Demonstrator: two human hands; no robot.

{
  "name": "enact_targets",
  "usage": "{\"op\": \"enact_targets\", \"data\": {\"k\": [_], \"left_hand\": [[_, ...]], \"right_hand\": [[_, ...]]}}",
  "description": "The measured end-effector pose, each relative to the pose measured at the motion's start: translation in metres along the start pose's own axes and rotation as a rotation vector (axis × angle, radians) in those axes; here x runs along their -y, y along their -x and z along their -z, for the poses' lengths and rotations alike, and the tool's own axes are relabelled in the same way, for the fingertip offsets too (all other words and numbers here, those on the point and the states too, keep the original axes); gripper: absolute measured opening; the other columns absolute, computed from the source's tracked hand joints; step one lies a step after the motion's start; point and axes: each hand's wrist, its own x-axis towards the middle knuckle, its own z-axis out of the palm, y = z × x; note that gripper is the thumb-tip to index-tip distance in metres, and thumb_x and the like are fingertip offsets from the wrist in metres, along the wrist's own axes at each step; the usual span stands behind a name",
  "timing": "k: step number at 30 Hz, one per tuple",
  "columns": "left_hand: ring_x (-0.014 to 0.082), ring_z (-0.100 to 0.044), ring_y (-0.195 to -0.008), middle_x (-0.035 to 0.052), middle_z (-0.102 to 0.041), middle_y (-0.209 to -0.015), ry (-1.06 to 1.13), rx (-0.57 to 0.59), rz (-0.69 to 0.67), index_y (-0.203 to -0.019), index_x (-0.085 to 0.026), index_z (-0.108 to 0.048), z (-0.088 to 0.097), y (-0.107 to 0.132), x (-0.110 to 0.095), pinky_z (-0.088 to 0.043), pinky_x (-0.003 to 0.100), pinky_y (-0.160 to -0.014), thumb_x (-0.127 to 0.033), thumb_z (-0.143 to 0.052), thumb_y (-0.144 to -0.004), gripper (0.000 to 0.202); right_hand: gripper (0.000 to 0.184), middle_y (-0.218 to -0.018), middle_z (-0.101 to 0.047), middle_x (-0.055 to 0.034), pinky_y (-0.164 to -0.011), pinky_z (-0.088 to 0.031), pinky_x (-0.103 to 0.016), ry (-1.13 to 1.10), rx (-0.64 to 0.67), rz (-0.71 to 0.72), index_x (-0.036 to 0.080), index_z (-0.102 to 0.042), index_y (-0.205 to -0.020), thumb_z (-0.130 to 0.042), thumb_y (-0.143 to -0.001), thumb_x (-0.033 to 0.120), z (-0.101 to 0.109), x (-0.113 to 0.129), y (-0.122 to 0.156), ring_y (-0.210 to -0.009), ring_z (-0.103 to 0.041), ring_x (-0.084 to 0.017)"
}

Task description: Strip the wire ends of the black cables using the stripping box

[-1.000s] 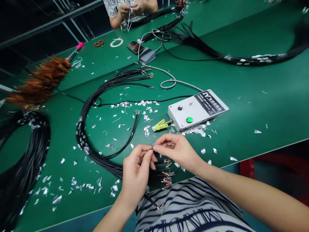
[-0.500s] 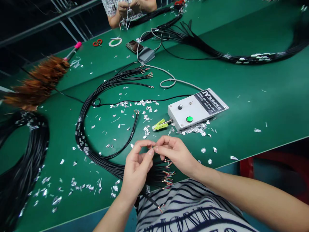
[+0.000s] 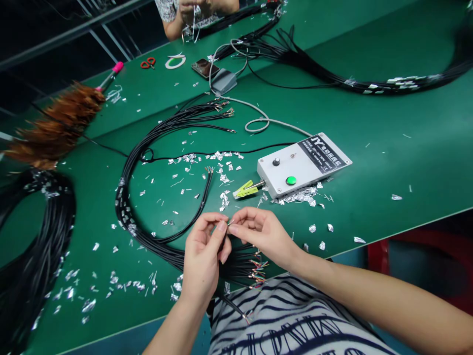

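Spanning nearly the whole view, the green table (image 3: 388, 148) carries all that we work on. A thick black coil (image 3: 33, 246) lies at its left edge, and a long harness (image 3: 332, 79) curves across the far right. Our own bundle (image 3: 127, 192) loops from mid-table round to the near edge. A brown duster (image 3: 55, 123) lies at the far left, and a grey box (image 3: 303, 165) sits right of centre. Our left hand (image 3: 202, 259) presses thumb and forefinger together on one thin wire (image 3: 229, 223), its other fingers curled. Our right hand (image 3: 264, 234) pinches the same wire from the other side, so the fingertips of the two hands nearly meet. Across the table another person's hands (image 3: 192, 10) work at pale strands. Farther back lie a pedal (image 3: 223, 80), a phone (image 3: 204, 68), a tape ring (image 3: 176, 61) and red scissors (image 3: 148, 62). A yellow-green clip (image 3: 246, 190) juts from the box's near-left corner. The bundle's coloured ends (image 3: 256, 271) fan out just under our hands. The wire sits between our fingertips, above the near edge and just in front of the clip. Foil scraps (image 3: 301, 197) litter the table, thickest beside the box.
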Motion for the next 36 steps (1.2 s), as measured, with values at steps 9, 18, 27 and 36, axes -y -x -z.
{"op": "enact_targets", "data": {"k": [9, 18, 27, 36], "left_hand": [[0.0053, -0.032, -0.046, -0.0014, -0.052, -0.067, -0.058, 0.081, 0.047, -0.096, -0.018, -0.068, 0.003, 0.001, 0.001, -0.02, 0.022, -0.042, -0.044, -0.073, -0.078, 0.032], [0.0032, -0.043, -0.041, -0.0032, -0.055, -0.073, 0.004, -0.016, -0.005, -0.082, -0.018, -0.062, -0.001, 0.001, 0.004, -0.029, 0.019, -0.041, -0.036, -0.076, -0.076, 0.024], [0.0071, -0.045, -0.049, -0.0014, -0.054, -0.065, -0.232, -0.103, -0.201, -0.079, -0.018, -0.066, -0.004, 0.002, 0.01, -0.034, 0.02, -0.045, -0.031, -0.072, -0.08, 0.015], [0.005, -0.037, -0.045, -0.0045, -0.049, -0.058, -0.248, 0.058, -0.079, -0.078, -0.016, -0.062, 0.002, -0.009, 0.004, -0.027, 0.017, -0.042, -0.03, -0.067, -0.083, 0.016]], "right_hand": [[0.025, -0.059, -0.057, 0.0061, -0.05, -0.038, -0.021, -0.042, 0.03, -0.014, 0.018, -0.064, -0.07, -0.081, -0.064, 0.036, -0.001, -0.003, -0.001, -0.05, -0.046, -0.007], [0.027, -0.057, -0.053, 0.0073, -0.051, -0.037, -0.022, -0.009, 0.035, -0.011, 0.018, -0.061, -0.07, -0.08, -0.065, 0.037, 0.001, -0.003, 0.001, -0.049, -0.044, -0.007], [0.011, -0.075, -0.063, 0.0005, -0.06, -0.043, -0.025, 0.52, -0.06, 0.35, 0.018, -0.064, -0.083, -0.062, -0.086, 0.028, 0.022, -0.004, 0.01, -0.063, -0.055, -0.012], [0.026, -0.071, -0.068, -0.0007, -0.064, -0.028, -0.032, 1.579, 0.032, 1.082, 0.017, -0.068, -0.078, -0.053, -0.098, 0.022, 0.026, 0.02, 0.002, -0.066, -0.057, -0.016]]}}
